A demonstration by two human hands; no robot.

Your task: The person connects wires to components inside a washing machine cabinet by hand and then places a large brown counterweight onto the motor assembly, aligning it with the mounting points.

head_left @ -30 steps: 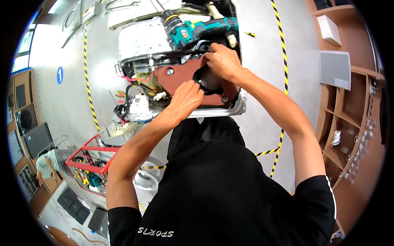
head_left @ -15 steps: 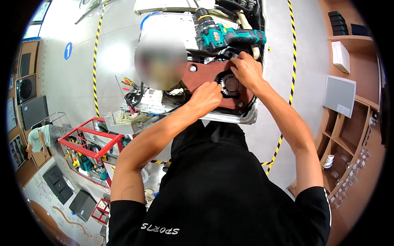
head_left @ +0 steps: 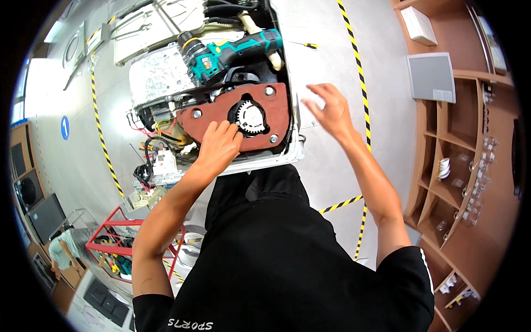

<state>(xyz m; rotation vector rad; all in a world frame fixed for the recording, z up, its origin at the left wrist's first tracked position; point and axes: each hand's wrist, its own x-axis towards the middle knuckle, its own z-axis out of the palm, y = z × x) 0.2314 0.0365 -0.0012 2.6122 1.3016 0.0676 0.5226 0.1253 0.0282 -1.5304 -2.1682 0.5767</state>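
Observation:
A reddish-brown plate (head_left: 213, 113) with several bolts lies inside an opened appliance's frame, and a toothed white gear (head_left: 250, 117) shows through a dark hole in it. My left hand (head_left: 218, 145) rests on the plate at the gear's near-left edge, fingers curled in; whatever they may pinch is hidden. To the right, past the frame's edge, my right hand (head_left: 332, 110) hangs in the air, fingers apart and holding nothing. A teal-and-black cordless drill (head_left: 229, 52) lies across the appliance beyond the plate.
Loose wires and a white connector block (head_left: 165, 161) sit at the appliance's left. A yellow-handled screwdriver (head_left: 311, 46) lies to its right. A red-framed cart (head_left: 119, 222) with tools stands at lower left, and shelves (head_left: 442, 149) line the right. Another person (head_left: 69, 249) bends over at far left.
My right hand has left the plate's far right side, moved right and opened. My left hand stays by the gear. The whole view has shifted, with the appliance now further left.

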